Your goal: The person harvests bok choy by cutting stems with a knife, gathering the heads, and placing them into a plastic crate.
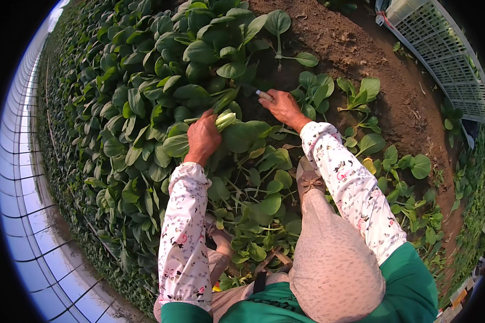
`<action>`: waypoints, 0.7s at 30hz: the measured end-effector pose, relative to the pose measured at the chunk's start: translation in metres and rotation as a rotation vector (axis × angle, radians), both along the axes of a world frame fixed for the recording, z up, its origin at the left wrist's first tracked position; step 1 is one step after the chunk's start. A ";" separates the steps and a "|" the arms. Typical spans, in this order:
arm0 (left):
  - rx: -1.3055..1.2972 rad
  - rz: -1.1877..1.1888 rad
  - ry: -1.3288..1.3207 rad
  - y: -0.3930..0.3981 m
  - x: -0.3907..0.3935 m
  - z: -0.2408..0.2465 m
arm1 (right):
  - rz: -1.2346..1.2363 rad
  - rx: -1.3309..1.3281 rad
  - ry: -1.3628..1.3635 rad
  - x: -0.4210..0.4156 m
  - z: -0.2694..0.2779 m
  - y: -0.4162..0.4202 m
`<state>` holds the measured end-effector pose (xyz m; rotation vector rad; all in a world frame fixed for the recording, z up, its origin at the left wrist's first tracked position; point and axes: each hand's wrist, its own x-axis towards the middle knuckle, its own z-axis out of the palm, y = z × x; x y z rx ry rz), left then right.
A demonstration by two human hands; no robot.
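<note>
My left hand (204, 135) is closed around a leafy green, probably bok choy (226, 121), with its pale stem base pointing right. The leaves of that plant are partly hidden under the hand and among its neighbours. Just up and to the right, my right hand (283, 107) grips the pale handle of a tool (264, 96), likely a knife. Its blade is hard to make out against the dark soil, to the left of the handle. Close to the tool's tip stand the stems of another rooted plant (226, 99).
Dense leafy greens (133, 105) fill the left side. Bare soil (339, 40) runs along the right, with small scattered plants (359, 95). A pale plastic crate (440, 52) stands at upper right. My shoe (309, 181) is planted among low leaves. A greenhouse wall (24, 194) curves at far left.
</note>
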<state>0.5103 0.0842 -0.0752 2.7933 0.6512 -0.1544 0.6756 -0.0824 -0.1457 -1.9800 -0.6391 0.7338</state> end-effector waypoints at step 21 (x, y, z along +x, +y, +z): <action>-1.340 0.660 -0.443 -0.053 -0.115 0.186 | 0.218 0.624 0.741 -0.053 0.188 -0.019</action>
